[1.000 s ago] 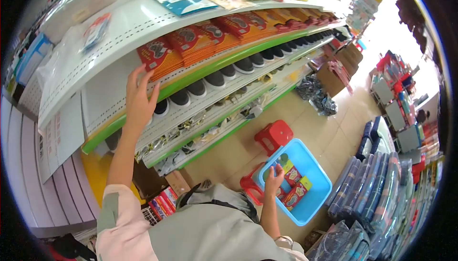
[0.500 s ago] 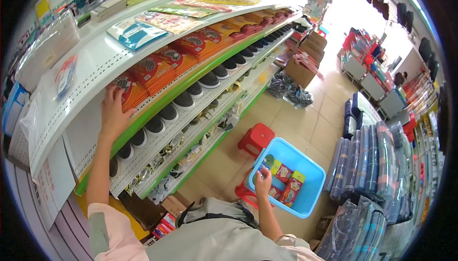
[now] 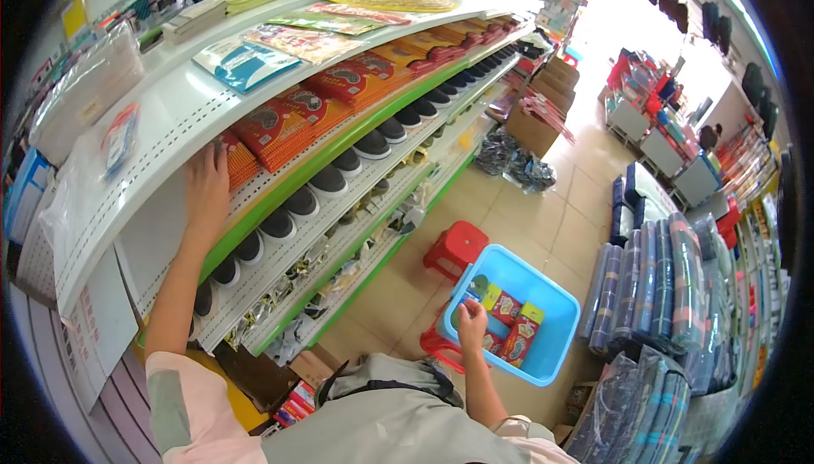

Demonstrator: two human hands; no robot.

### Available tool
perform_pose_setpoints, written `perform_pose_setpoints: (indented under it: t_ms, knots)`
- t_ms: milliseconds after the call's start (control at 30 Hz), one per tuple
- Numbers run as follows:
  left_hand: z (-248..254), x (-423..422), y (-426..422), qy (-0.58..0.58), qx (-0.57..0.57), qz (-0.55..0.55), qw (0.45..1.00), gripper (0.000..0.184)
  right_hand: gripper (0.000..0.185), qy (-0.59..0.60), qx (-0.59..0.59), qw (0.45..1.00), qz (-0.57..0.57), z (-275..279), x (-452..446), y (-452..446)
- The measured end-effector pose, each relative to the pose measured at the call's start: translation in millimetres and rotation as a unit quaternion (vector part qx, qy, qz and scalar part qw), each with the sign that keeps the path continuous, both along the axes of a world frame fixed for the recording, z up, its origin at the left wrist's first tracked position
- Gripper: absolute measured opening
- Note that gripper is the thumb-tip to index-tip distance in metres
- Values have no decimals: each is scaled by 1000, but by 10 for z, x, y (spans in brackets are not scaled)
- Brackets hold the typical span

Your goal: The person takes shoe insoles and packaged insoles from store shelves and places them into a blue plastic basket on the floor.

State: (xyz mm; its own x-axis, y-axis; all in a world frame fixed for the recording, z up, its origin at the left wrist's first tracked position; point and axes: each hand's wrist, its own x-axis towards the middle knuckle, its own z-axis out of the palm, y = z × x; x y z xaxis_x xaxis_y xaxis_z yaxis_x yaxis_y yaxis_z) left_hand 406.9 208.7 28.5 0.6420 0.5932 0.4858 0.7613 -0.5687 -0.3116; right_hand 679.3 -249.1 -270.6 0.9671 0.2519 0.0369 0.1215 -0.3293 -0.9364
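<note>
and there's the shift: the left hand [image 3: 206,184] goes deeper onto the white shelf [image 3: 157,252], its fingers, spread over the end stack half a second ago, now closer together along that stack's outer side. the orange packets [image 3: 275,129] sit in stacks behind the green edge strip [image 3: 318,155], so contact seems side-on now, rather than from above. is it pinching a packet? can't tell, the fingertips are partly hidden. over by the floor, the right hand [image 3: 472,322] stays put, loosely curled above the blue basin [image 3: 566,328], where red-and-yellow packs [image 3: 520,341] lie; whether it pinches anything, i can't tell. the basin looks unchanged, so the new work seems all left-handed.
</note>
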Motion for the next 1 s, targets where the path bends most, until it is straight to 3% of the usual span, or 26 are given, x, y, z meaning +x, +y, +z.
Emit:
perform_pose_setpoints:
  t_ms: [67, 167, 367, 533, 700, 767, 833, 933, 967, 1000]
  knots:
    - [-187, -47, 156, -29, -67, -19, 997, 63, 30, 23, 14, 999, 38, -45, 39, 77]
    - [-155, -190, 52, -64, -73, -27, 995, 67, 28, 38, 25, 993, 105, 114, 20, 254]
    - [325, -603, -1123, -113, -161, -67, 978, 79, 29, 189, 131, 931, 285, 913, -382, 1009]
    - [123, -815, -1791, -48, -104, -99, 988, 85, 44, 327, 98, 788, 513, 1684, -929, 1835]
    - [73, -911, -2186, -34, -80, -115, 990, 84, 71, 507, 166, 596, 601, 2219, -1506, 2548]
    - [7, -926, -2242, -18, -59, -115, 991, 83, 71, 536, 180, 562, 603, 2411, -1636, 2752]
    - [-82, -928, -2282, -8, -42, -113, 993, 79, 70, 521, 129, 582, 611, 2794, -1689, 2833]
    - [-63, -928, -2340, 1, -61, -86, 994, 76, 65, 409, 36, 648, 641, 2804, -1750, 2927]
    - [-3, -926, -2389, -26, -102, -127, 986, 72, 63, 409, 33, 694, 592, 2824, -1771, 2887]
    - [90, -938, -2459, -52, -142, -167, 974, 68, 64, 368, 52, 687, 624, 2716, -1756, 2871]
